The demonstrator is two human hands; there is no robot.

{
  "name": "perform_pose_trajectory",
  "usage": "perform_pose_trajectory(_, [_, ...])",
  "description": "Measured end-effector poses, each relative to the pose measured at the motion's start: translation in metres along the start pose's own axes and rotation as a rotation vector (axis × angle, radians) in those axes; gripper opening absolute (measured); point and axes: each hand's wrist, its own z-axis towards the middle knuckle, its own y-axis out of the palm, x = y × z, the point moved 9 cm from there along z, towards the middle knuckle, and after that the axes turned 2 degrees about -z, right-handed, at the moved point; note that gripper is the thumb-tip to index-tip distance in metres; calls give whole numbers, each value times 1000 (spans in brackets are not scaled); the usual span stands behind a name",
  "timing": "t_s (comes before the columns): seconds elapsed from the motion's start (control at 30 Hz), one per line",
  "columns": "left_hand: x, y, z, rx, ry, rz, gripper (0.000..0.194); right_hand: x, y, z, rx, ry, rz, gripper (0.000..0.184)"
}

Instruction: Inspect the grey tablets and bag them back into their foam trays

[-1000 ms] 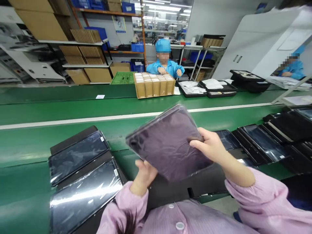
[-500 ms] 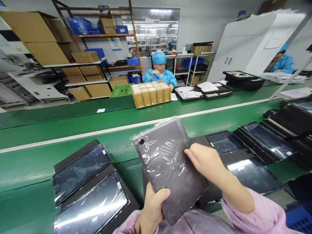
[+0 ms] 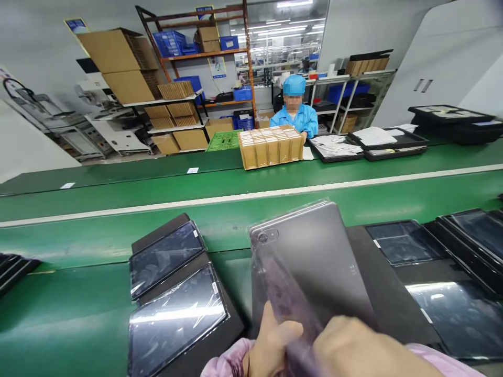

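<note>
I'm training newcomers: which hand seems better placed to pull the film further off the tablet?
Probably the right hand: it's at the loosened film; the left hand appears to hold the tablet.

Tablet (image 3: 314,251) above bench (image 3: 78,319), screens (image 3: 178,319) left and right of it. Across: divided box (image 3: 273,154), co-worker (image 3: 293,119) behind, paper trays (image 3: 411,140) right of box.
</note>
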Motion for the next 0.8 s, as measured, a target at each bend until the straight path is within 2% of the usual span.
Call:
perform_pose_trajectory(0.03, [1, 1, 2, -1, 14, -20, 40, 5, -26, -5, 145, 18, 4, 31])
perform_pose_trajectory(0.1, [5, 1, 6, 7, 37, -31, 48, 25, -80, -24, 523, 142, -18, 20])
perform_pose_trajectory(0.13, [6, 0, 7, 32, 34, -19, 52, 39, -98, -36, 679, 241, -25, 13])
perform_pose_trajectory(0.17, [7, -3, 8, 64, 26, -3, 55, 55, -106, -48, 774, 356, -18, 20])
perform_pose_trajectory(0.2, [9, -5, 9, 98, 19, 10, 57, 71, -106, -55, 789, 466, 15, 33])
perform_pose_trajectory(0.27, [12, -10, 11, 163, 22, 18, 59, 98, -85, -56, 665, 596, 166, 41])
perform_pose_trajectory(0.3, [14, -11, 11, 193, 22, 21, 59, 107, -75, -57, 614, 620, 255, 38])
perform_pose_trajectory(0.37, [17, -14, 10, 257, 5, 57, 55, 118, -65, -60, 597, 616, 419, 38])
perform_pose_trajectory(0.43, [22, -17, 5, 331, -33, 150, 48, 121, -72, -74, 654, 619, 517, 44])
perform_pose_trajectory(0.5, [34, -22, -1, 408, -40, 243, 40, 112, -92, -93, 722, 641, 511, 46])
perform_pose_trajectory(0.57, [48, -27, -7, 472, -16, 282, 39, 91, -122, -109, 779, 649, 353, 45])
perform_pose_trajectory(0.63, [60, -31, -12, 514, 22, 281, 41, 67, -147, -115, 793, 707, -1, 43])
perform_pose_trajectory(0.67, [64, -33, -13, 524, 39, 276, 42, 58, -154, -112, 767, 779, -234, 43])
perform_pose_trajectory(0.73, [66, -36, -13, 522, 62, 264, 41, 59, -151, -99, 625, 981, -670, 49])
perform_pose_trajectory(0.8, [62, -39, -11, 505, 53, 239, 37, 80, -129, -78, 438, 1127, -865, 52])
